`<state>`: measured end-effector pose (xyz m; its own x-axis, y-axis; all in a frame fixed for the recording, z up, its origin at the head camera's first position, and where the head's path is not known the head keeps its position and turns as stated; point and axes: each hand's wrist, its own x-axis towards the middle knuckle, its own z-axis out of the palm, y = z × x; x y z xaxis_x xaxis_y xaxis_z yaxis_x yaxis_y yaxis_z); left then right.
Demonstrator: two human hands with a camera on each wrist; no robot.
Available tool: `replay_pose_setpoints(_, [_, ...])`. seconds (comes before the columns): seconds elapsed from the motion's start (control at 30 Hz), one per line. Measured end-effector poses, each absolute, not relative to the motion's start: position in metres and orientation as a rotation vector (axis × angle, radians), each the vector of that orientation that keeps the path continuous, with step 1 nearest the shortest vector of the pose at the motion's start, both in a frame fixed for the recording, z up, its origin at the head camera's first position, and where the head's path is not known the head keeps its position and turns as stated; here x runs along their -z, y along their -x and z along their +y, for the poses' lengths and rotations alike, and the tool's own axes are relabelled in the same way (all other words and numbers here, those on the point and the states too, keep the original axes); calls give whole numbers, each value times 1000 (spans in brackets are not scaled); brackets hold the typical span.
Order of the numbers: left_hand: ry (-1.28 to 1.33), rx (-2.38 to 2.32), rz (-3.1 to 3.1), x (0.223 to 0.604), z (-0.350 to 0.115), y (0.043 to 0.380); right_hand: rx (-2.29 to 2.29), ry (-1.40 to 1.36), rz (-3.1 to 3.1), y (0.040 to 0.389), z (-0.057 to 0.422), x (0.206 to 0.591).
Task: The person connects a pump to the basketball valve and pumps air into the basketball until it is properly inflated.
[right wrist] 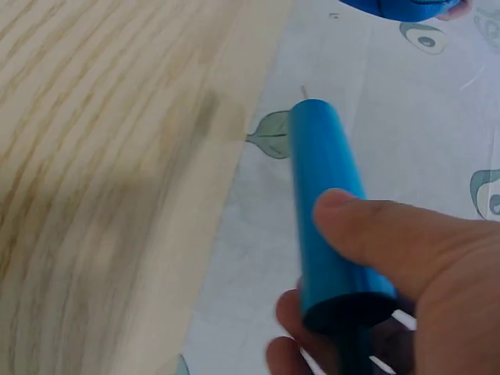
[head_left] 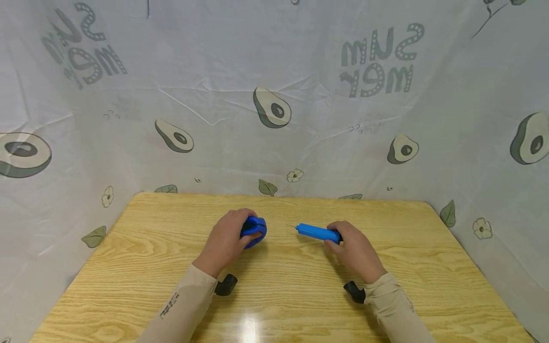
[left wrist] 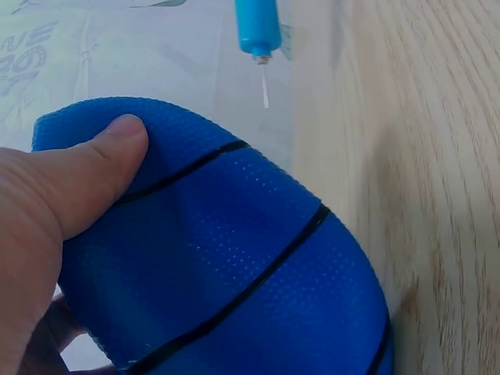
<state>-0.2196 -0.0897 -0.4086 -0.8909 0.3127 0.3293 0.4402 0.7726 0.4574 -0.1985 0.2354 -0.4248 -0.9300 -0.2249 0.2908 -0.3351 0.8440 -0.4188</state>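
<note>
A deflated blue ball with black lines (left wrist: 234,250) is gripped by my left hand (head_left: 224,243), the thumb pressing its upper side in the left wrist view. Its textured skin is folded inward. To the right, my right hand (head_left: 356,250) holds a light blue hand pump (head_left: 316,232) around its rear end. A thin needle (left wrist: 266,84) sticks out of the pump's front and points left toward the ball, with a gap between them. In the right wrist view the thumb lies along the pump barrel (right wrist: 320,172), and a dark handle part shows behind it.
Both hands are above a wooden table (head_left: 274,300). A pale curtain (head_left: 223,95) printed with avocados, leaves and lettering hangs behind the table and along its sides. Black wrist cameras sit under the left wrist (head_left: 226,285) and right wrist (head_left: 354,291).
</note>
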Motion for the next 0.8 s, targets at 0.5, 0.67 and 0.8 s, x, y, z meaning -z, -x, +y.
replay_pose_setpoints(0.5, [671,688,-2737,409,-98,220,-706,-600,-2550,194,225,413])
replay_pose_setpoints(0.67, [675,695,-2711,410,-100,220,-716,-639,-2510,194,223,410])
replay_pose_setpoints(0.8, [678,701,-2715,411,-100,221,-713,-655,-2491,193,222,408])
